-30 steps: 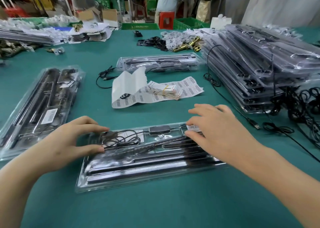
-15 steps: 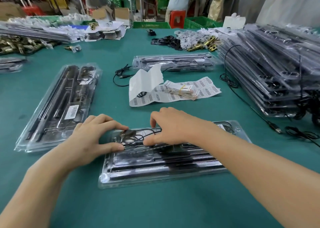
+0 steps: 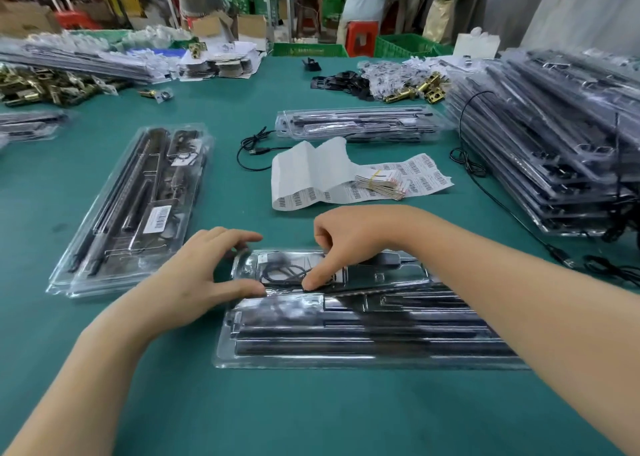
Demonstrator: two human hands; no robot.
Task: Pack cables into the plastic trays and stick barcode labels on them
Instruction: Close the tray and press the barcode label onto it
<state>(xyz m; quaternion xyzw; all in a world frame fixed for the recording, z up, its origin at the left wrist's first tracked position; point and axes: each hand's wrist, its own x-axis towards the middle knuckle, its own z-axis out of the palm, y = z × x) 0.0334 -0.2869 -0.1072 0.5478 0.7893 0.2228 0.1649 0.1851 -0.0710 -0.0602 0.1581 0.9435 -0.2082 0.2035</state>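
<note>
A clear plastic tray [image 3: 346, 362] with black rods lies on the green table in front of me. A coiled black cable [image 3: 280, 272] sits in its upper left compartment. My left hand [image 3: 201, 279] rests on the tray's left end, thumb and fingers spread along the compartment's edges. My right hand [image 3: 349, 237] reaches across from the right and presses the cable down with a fingertip. Barcode label sheets [image 3: 412, 182] lie beyond the tray, partly curled up.
A labelled packed tray [image 3: 138, 209] lies at the left. Another tray [image 3: 360, 124] lies farther back with a loose cable [image 3: 254, 150] beside it. A tall stack of trays [image 3: 554, 137] fills the right side, with loose cables [image 3: 616, 268] below it. Brass parts and people are at the far end.
My right hand moved from the tray's right end to the cable compartment at the left and now presses the cable down. My left hand stayed at the tray's left end.
</note>
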